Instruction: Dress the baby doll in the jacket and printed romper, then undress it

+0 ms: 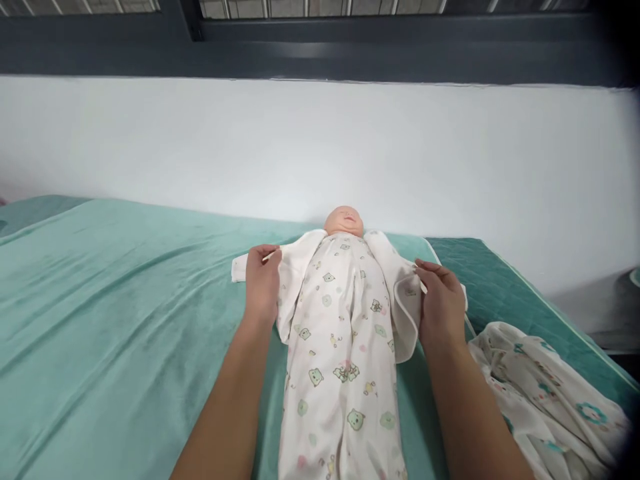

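Note:
A baby doll (pixel 344 220) lies on its back, its head toward the wall. From the neck down it is covered by a long white baby garment (pixel 345 360) printed with green bears and small figures. My left hand (pixel 263 283) pinches the edge of the garment's left side, where a white sleeve end (pixel 239 268) sticks out past the fingers. On the other side, my right hand (pixel 441 303) grips the matching edge between thumb and fingers; a folded flap (pixel 407 317) hangs beside it. The doll's arms and legs are hidden.
A light green cover (pixel 125 320) with soft wrinkles is spread under the doll. Darker green bedding (pixel 460 267) shows at the right. A crumpled white printed cloth (pixel 545 400) lies by my right forearm. Behind stands a white wall (pixel 300 147) below a dark window frame (pixel 350 57).

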Tool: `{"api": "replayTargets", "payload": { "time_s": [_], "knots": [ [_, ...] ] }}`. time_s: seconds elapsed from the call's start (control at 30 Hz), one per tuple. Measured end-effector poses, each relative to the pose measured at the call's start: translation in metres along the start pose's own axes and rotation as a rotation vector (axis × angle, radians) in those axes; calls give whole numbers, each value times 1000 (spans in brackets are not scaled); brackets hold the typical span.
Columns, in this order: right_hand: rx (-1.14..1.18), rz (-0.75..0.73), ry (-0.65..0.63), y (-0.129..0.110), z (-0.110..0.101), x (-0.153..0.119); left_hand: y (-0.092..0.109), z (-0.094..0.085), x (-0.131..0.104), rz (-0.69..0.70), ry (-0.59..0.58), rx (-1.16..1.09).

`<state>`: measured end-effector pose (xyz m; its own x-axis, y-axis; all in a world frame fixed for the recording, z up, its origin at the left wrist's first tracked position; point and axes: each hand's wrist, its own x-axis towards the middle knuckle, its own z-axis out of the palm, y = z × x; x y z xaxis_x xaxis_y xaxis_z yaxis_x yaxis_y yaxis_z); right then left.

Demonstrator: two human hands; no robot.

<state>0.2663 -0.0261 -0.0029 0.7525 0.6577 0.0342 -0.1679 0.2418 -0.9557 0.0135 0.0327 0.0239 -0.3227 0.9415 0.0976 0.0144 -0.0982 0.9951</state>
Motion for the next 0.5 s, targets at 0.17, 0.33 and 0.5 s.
{"api": "replayTargets", "payload": {
  "time_s": [0.17,0.33,0.5],
  "knots": [
    [-303,-59,-220,9,8,-6,-15,9,4,59,-257,297],
    [-533,-140,-336,8,16,-13,-23,15,15,111,-327,415],
    [-712,-244,-269,2,14,9,-18,-1,32,177,-40,733]
  ]
}}
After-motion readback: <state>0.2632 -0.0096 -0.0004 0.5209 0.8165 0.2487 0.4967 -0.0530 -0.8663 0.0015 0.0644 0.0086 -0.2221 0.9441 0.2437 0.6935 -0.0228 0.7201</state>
